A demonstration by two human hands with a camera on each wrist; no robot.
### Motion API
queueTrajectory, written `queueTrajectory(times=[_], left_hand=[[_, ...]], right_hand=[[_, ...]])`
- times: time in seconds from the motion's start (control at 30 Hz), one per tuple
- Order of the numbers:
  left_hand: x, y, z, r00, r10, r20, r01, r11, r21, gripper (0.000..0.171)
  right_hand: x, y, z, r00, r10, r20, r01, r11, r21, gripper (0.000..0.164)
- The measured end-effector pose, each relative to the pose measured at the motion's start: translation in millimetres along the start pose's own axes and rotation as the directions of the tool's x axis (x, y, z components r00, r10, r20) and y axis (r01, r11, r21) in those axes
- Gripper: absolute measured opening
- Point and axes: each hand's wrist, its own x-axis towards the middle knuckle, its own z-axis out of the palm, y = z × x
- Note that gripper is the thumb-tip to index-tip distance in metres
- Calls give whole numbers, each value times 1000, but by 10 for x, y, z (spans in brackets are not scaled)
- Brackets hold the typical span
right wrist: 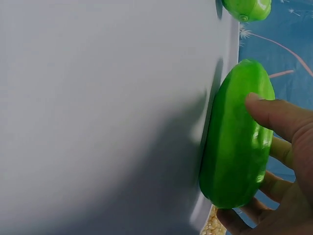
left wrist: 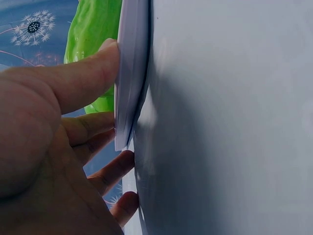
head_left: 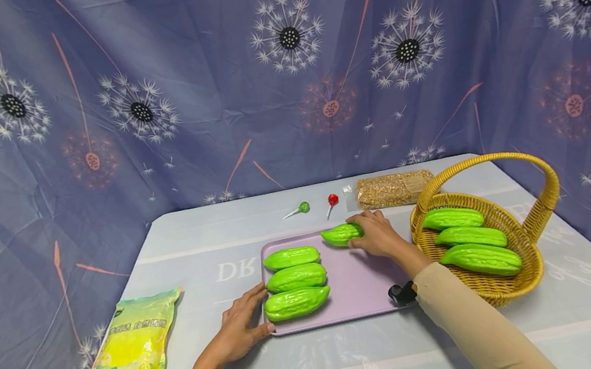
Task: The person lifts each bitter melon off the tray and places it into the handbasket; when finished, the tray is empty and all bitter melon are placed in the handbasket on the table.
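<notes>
My right hand (head_left: pixel 377 234) holds a green bitter melon (head_left: pixel 338 236) at the far edge of the lilac tray (head_left: pixel 353 278). The right wrist view has the thumb on one side of that melon (right wrist: pixel 234 147) and the fingers around the other. Along the tray's left side lie three more bitter melons, the far one (head_left: pixel 291 257), the middle one (head_left: pixel 295 278) and the near one (head_left: pixel 298 303). Against the tray's left edge rests my left hand (head_left: pixel 241 325); in the left wrist view its thumb and fingertips touch the rim (left wrist: pixel 131 73), fingers fairly straight.
A yellow wicker basket (head_left: pixel 537 265) with a tall handle holds three bitter melons (head_left: pixel 481 259) at the right. Behind the tray lie a green lollipop (head_left: pixel 304 207), a red lollipop (head_left: pixel 333 199) and a bag of grains (head_left: pixel 392 190). A yellow-green packet (head_left: pixel 126 360) lies at the left.
</notes>
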Motion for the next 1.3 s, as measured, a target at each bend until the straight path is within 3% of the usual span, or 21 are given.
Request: queueTrajectory(times=[0.73,1.3], left_hand=[[-5,1,1,1000,9,-8,-9,1000,4,66],[-1,26,-8,1000,-6,1,6,1000,-11,66]], right_hand=[[-218,-53,-16,999,-10,-36,10,1000,-18,48],[-340,-133,-99,996,-46,-76,49,998,35,49]])
